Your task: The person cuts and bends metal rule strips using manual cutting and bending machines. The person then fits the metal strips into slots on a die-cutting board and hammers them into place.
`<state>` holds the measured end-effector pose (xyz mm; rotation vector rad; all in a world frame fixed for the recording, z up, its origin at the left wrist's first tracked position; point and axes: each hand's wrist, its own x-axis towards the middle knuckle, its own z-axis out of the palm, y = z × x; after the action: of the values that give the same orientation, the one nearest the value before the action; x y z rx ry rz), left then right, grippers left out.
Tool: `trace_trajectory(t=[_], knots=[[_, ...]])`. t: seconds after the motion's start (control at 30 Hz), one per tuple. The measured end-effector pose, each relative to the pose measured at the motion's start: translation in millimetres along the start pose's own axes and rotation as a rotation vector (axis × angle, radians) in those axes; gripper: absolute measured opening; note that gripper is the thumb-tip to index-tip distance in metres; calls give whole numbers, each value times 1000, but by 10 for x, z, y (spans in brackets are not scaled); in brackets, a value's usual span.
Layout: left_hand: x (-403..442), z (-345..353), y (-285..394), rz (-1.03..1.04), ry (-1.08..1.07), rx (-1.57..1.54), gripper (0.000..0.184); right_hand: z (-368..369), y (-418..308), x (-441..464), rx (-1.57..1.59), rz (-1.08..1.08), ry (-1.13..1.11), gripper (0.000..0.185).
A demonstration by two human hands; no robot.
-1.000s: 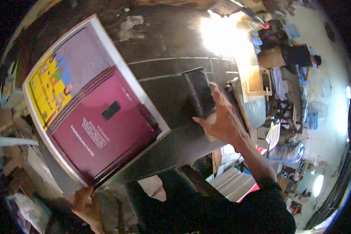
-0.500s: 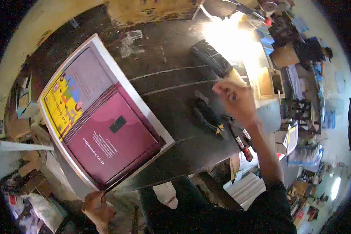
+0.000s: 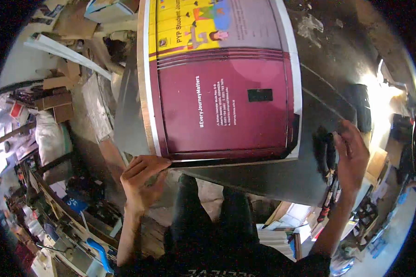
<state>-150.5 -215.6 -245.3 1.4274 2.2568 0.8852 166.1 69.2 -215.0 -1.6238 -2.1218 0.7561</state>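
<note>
A printed sheet (image 3: 185, 106) with maroon, grey and yellow panels lies on a board at the table's edge. A black strip (image 3: 235, 161) runs along its near edge, and a dark folded piece covers the near right corner. At the near left corner, my left hand (image 3: 145, 177) is closed, thumb and fingers pinching the strip's end. My right hand (image 3: 352, 154) is off the sheet to the right, fingers curved and slightly apart, with nothing visible in them. Right beside its fingertips is a black-handled tool (image 3: 330, 152); whether they touch I cannot tell.
The dark tabletop (image 3: 309, 177) extends right and back. A black wrapped roll (image 3: 363, 108) lies near a bright light. A red-handled tool (image 3: 324, 212) lies at the near edge, above stacked papers (image 3: 277, 240). Wooden racks (image 3: 55, 198) and a white sack (image 3: 53, 141) stand left.
The view has swung left and down, so the sheet appears more upright. My right hand has come down from near the roll to beside the black-handled tool. My left hand stays at the sheet's corner.
</note>
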Motion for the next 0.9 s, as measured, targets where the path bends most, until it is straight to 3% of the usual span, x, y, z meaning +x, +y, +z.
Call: trace_trajectory(t=[0.03, 0.1, 0.17, 0.37, 0.77, 0.9], knots=[[-9, 4, -15, 24, 16, -19, 30, 40, -296, -79, 177, 130, -23, 24], [-9, 0, -52, 34, 24, -36, 30, 192, -711, -257, 332, 65, -253, 26], [-19, 6, -103, 50, 35, -52, 29, 461, -980, -330, 294, -241, -472, 21], [-3, -10, -187, 82, 13, -80, 30, 917, -1078, -385, 240, -312, -674, 9], [-40, 54, -284, 173, 132, -119, 29, 1002, -1090, -407, 109, -359, -644, 9], [-57, 51, -367, 186, 44, -131, 32, 931, -1180, -349, 113, -269, -717, 12]])
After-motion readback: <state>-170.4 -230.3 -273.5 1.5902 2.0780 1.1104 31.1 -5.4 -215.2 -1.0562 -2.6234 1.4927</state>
